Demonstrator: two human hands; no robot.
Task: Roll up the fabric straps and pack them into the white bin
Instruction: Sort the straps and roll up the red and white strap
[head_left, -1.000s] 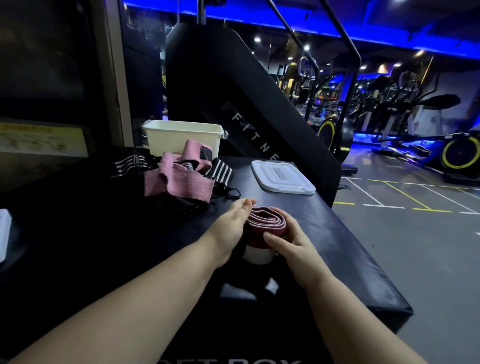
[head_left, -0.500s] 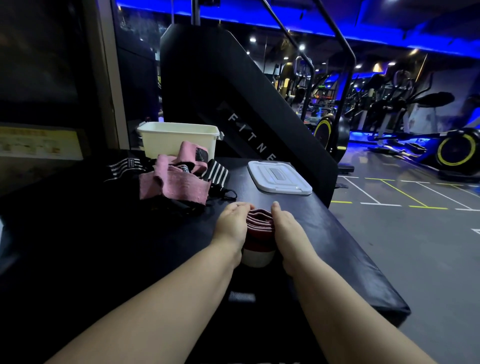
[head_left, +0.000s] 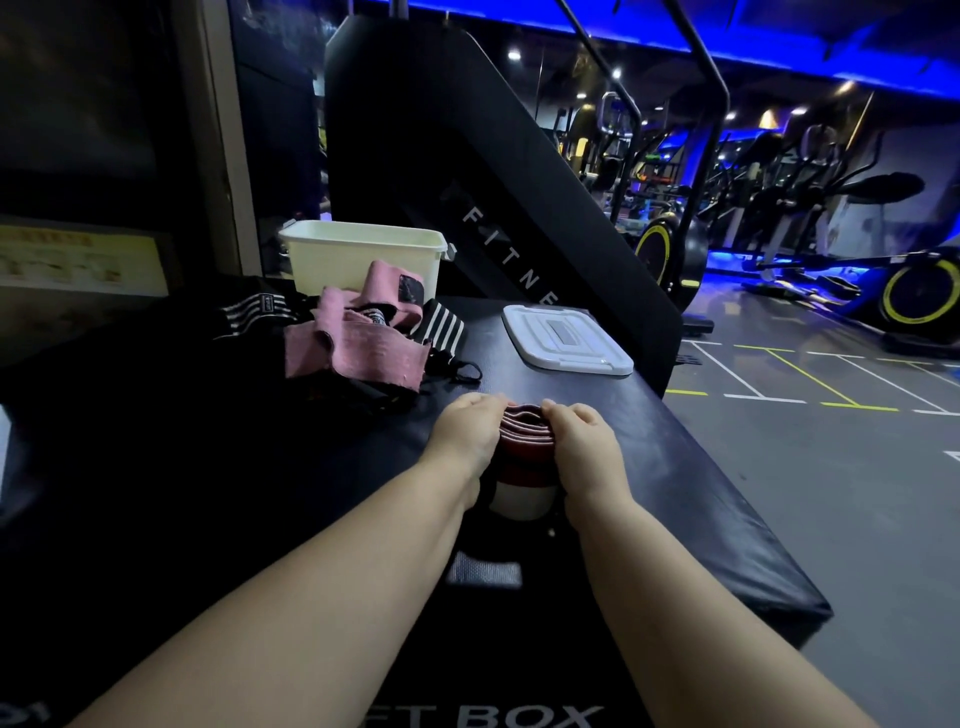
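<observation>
A rolled dark red fabric strap (head_left: 524, 434) with a white lower part stands on the black padded box (head_left: 691, 493). My left hand (head_left: 467, 431) presses its left side and my right hand (head_left: 584, 441) grips its right side, fingers curled over the top edge. A heap of pink straps (head_left: 353, 348) and black-and-white striped straps (head_left: 444, 327) lies behind and to the left. The white bin (head_left: 363, 254) stands open at the back of the box, beyond the heap.
The bin's white lid (head_left: 566, 340) lies flat at the back right of the box. A black slanted machine panel (head_left: 467, 171) rises behind. The box's right edge drops to the gym floor (head_left: 831, 467). Exercise bikes stand far right.
Both hands closed in on the roll from its sides and squeezed it narrower. The right hand's fingers came up over the roll's top edge.
</observation>
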